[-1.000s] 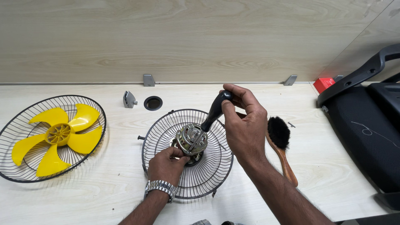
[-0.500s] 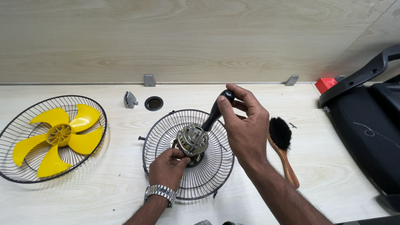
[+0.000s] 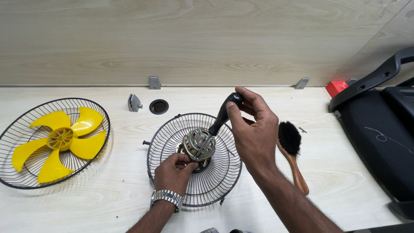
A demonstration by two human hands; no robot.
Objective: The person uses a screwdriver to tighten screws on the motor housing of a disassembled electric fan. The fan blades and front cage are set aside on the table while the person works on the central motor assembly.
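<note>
Little has changed since a second ago: right hand (image 3: pixel 254 133) stays pinched, thumb and fingers, on the black screwdriver handle (image 3: pixel 224 113), tip down at the fan motor (image 3: pixel 199 144). Left hand (image 3: pixel 173 171) keeps its fingertips curled around the motor base, mid-table on the rear grille (image 3: pixel 194 159). Judgement: fastener work still ongoing. Count: two grilles, one yellow blade (image 3: pixel 60 140), one brush (image 3: pixel 292 151).

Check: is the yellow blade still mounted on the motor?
No: the yellow blade lies in the left grille, apart from the motor that the left hand steadies.
</note>
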